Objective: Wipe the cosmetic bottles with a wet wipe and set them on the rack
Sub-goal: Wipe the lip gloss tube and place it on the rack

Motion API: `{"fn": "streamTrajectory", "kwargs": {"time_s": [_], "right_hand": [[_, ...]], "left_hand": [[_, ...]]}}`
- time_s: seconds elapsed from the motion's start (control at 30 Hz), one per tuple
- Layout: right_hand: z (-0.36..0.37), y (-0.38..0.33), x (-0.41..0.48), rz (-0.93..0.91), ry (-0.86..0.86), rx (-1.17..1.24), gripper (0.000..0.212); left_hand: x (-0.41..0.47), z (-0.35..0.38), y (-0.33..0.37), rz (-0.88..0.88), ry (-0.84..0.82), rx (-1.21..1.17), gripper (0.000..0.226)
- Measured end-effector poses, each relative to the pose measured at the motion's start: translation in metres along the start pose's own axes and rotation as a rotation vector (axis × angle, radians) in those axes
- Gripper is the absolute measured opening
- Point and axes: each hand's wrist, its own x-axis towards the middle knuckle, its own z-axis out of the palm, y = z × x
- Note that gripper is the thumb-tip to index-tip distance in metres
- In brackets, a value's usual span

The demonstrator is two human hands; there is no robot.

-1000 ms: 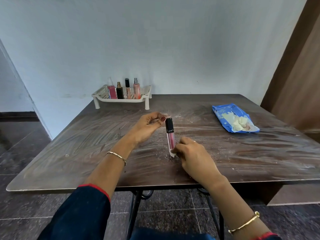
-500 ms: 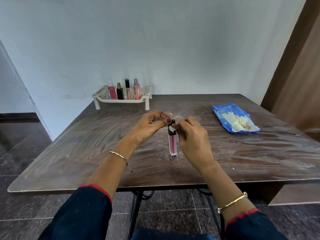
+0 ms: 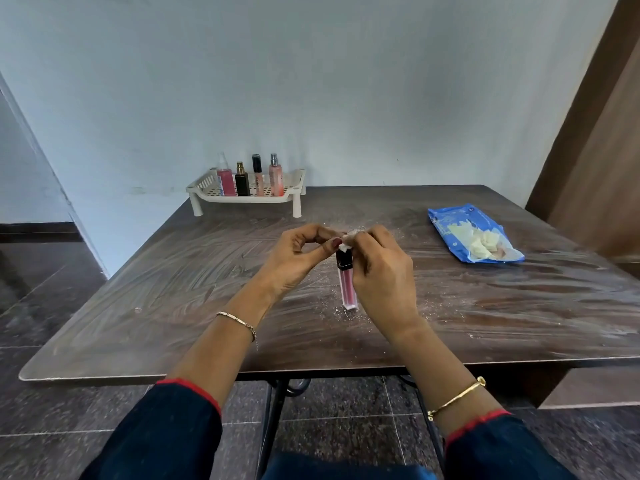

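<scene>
Four bottles (image 3: 249, 178) on the rack (image 3: 294, 183), a fifth being wiped
The pink tube (image 3: 348, 289), upright on the table (image 3: 138, 306), was pinched at its cap by the left hand (image 3: 298, 258); the wet wipe (image 3: 346, 244) was gripped in the right hand (image 3: 381, 271).

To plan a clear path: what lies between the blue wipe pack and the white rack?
Nothing; the head view shows only bare, smeared table between the wipe pack and the rack.

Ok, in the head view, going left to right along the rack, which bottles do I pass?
Pink bottle with clear cap → black bottle with gold cap → slim tube with black cap → peach spray bottle, all standing on the rack.
</scene>
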Motion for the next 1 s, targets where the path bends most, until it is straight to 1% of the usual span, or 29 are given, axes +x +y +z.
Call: {"fn": "streamTrajectory", "kwargs": {"time_s": [0.1,0.27,0.43,0.5,0.6,0.67,0.77,0.9,1.0], "right_hand": [[-0.002,0.001,-0.011,-0.038,-0.07,-0.037,0.008],[-0.004,0.008,-0.033,-0.04,-0.25,-0.097,0.011],[-0.008,0.013,-0.047,-0.013,-0.408,-0.16,0.019],[-0.01,0.013,-0.048,0.0,-0.44,-0.172,0.022],[-0.013,0.012,-0.047,0.006,-0.468,-0.158,0.02],[-0.014,0.011,-0.048,0.015,-0.446,-0.117,0.018],[-0.015,0.009,-0.046,0.056,-0.343,-0.055,0.012],[-0.015,0.004,-0.025,0.062,-0.195,-0.021,0.004],[-0.013,-0.002,-0.004,0.068,-0.122,0.001,0.004]], "left_hand": [[0.001,-0.001,-0.003,-0.017,0.038,-0.014,0.027],[0.005,-0.001,-0.005,-0.074,0.071,-0.042,0.017],[0.01,0.002,-0.005,-0.121,0.073,-0.02,0.014],[0.01,0.002,-0.003,-0.121,0.073,-0.007,0.012],[0.01,0.005,-0.002,-0.102,0.062,0.017,0.009],[0.01,0.007,-0.002,-0.087,0.059,0.03,0.009],[0.008,0.009,0.0,-0.081,0.05,0.021,0.009],[0.004,0.005,0.003,-0.078,0.042,-0.041,0.025],[0.003,0.002,0.003,-0.059,0.039,-0.019,0.029]]}}
